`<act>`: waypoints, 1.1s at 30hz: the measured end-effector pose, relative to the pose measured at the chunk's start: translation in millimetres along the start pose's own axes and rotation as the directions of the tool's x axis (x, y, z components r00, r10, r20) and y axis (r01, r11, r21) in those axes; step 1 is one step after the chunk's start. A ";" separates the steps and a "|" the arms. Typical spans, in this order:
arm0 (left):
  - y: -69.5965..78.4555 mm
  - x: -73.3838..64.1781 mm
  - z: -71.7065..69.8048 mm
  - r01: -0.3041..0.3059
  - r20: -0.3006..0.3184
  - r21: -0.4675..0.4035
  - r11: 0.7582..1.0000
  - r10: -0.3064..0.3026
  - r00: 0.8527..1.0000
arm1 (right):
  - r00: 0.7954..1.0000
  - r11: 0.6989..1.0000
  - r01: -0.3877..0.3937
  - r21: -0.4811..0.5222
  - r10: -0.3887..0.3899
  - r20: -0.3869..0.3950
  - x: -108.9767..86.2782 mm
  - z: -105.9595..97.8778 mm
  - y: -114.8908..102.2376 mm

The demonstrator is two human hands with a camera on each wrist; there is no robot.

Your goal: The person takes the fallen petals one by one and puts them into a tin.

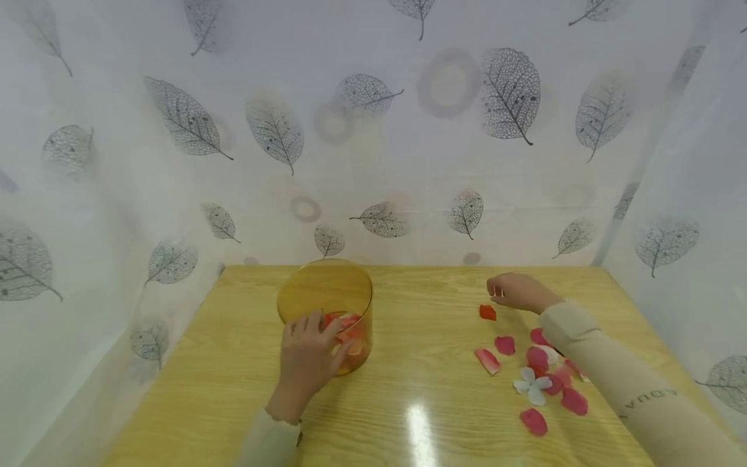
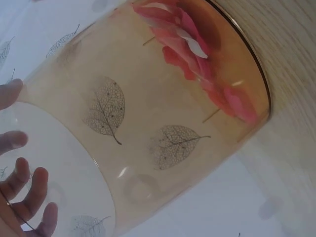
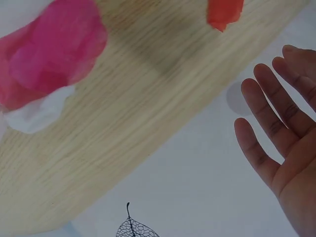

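A clear amber container [image 1: 366, 324] with a round mouth stands on the table, pink and red petals [image 2: 182, 44] heaped at its bottom. Close against its near left side is my left hand [image 1: 306, 357], fingers spread loosely at the mouth. In the left wrist view, the fingertips show around that opening. Over the table's far right part hovers my right hand [image 1: 516, 290], its loosely bent fingers holding nothing visible. A red petal [image 1: 487, 312] lies just below it; the right wrist view shows this petal [image 3: 224, 14] apart from the fingers.
Several pink petals [image 1: 533, 421] and a white flower [image 1: 532, 386] lie scattered on the right of the wooden table [image 1: 432, 337], partly under the right sleeve [image 1: 636, 389]. White sheets with a leaf pattern [image 1: 397, 155] surround the table at the back and sides.
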State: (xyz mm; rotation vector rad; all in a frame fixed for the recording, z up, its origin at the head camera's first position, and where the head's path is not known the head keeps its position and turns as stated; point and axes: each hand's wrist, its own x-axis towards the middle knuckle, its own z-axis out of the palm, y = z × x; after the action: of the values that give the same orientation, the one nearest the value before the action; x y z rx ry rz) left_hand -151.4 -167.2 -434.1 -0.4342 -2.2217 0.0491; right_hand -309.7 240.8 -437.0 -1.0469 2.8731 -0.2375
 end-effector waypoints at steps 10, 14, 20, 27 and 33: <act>-2.3 -1.5 -2.8 0.022 0.062 -0.039 0.999 -0.019 0.998 | 0.997 0.998 -0.043 0.053 0.040 0.066 6.1 26.0 13.7; -1.2 -2.0 -2.3 0.027 0.059 -0.037 0.999 -0.025 0.998 | 0.992 0.994 -0.060 0.091 0.050 0.113 10.4 36.2 17.0; -0.1 -2.9 -1.4 0.024 0.052 -0.033 0.999 -0.023 0.998 | 0.994 0.995 -0.037 0.093 0.027 0.108 12.0 39.7 17.0; 0.1 -3.0 -1.4 0.026 0.047 -0.036 0.999 -0.025 0.999 | 0.991 0.990 -0.065 0.126 0.050 0.124 14.2 38.4 16.6; -0.4 -3.3 -1.4 0.031 0.053 -0.044 0.999 -0.029 0.998 | 0.990 0.989 -0.066 0.134 0.048 0.130 16.0 40.1 19.7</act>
State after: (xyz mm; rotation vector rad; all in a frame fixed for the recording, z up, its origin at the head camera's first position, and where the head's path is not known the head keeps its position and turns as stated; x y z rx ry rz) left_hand -148.5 -168.7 -435.6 -0.4289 -2.2841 -0.0057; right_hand -329.5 240.6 -480.2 -0.9195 2.7245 -0.3480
